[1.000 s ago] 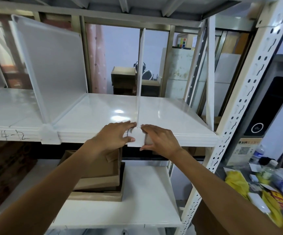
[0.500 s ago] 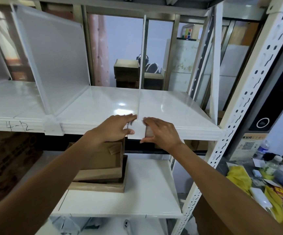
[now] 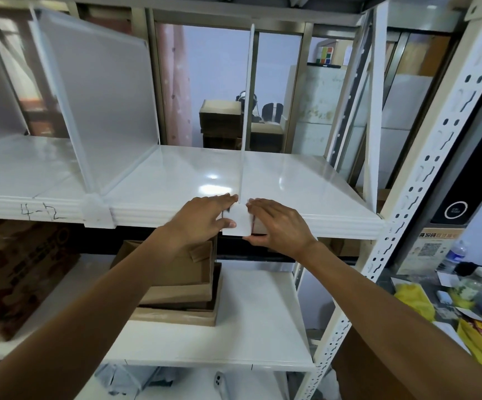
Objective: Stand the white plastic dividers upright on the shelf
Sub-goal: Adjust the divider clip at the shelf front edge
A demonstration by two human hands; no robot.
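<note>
Both hands at the front lip of the white shelf (image 3: pixel 306 180), flanking the white clip foot (image 3: pixel 237 222) of a thin divider (image 3: pixel 247 111) seen edge-on and standing upright, running from the lip toward the back. Placed this way, probably, to pinch the foot square onto the shelf's ribbed front edge so the panel stays vertical and does not lean. Left hand (image 3: pixel 202 219) flat along the left side of the foot, fingers (image 3: pixel 219 199) stretched over the lip, tips touching the base of the panel, thumb pressed on the foot's front face. Right hand (image 3: pixel 277 223) mirrored on the right side, fingers (image 3: pixel 263 204) lying on the shelf top just beside the panel, thumb hooked under the lip below the foot. Neither hand clenched; both pressing and bracing the foot rather than wrapping it. Foot thus between the two sets of fingers, touching both. Further left, another divider (image 3: pixel 98 105) already clipped by its own foot (image 3: pixel 98 212), and standing.
</note>
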